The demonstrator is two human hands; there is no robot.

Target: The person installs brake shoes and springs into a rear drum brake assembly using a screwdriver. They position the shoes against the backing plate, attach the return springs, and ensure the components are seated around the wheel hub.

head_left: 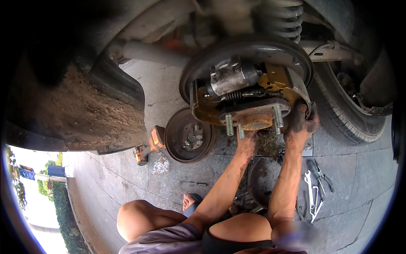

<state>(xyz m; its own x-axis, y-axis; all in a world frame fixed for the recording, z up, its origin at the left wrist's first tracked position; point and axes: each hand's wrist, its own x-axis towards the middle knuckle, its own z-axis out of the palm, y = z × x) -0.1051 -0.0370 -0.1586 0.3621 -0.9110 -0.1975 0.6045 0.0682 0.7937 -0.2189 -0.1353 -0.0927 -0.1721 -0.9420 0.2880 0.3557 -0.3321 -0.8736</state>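
Note:
A drum brake assembly hangs in front of me, with a round dark backing plate [249, 44], a silver wheel cylinder [228, 78] and a coil spring beneath that. Below them the hub flange [255, 113] carries several threaded studs. My right hand [301, 127], its fingers blackened with grease, pinches the lower end of the right-hand brake shoe [301, 91]. Under the hub is my left hand [248, 146]; its fingers are hidden behind the flange. At the left side of the plate sits the other brake shoe [196, 101].
A brake drum [189, 135] lies on the paving beside an orange cordless power tool [156, 137] and a clear plastic bag [160, 164]. Right of my forearm are wrenches [311, 190] and pliers [323, 175]. A wheel [353, 108] lies at right; a suspension spring [289, 19] hangs above.

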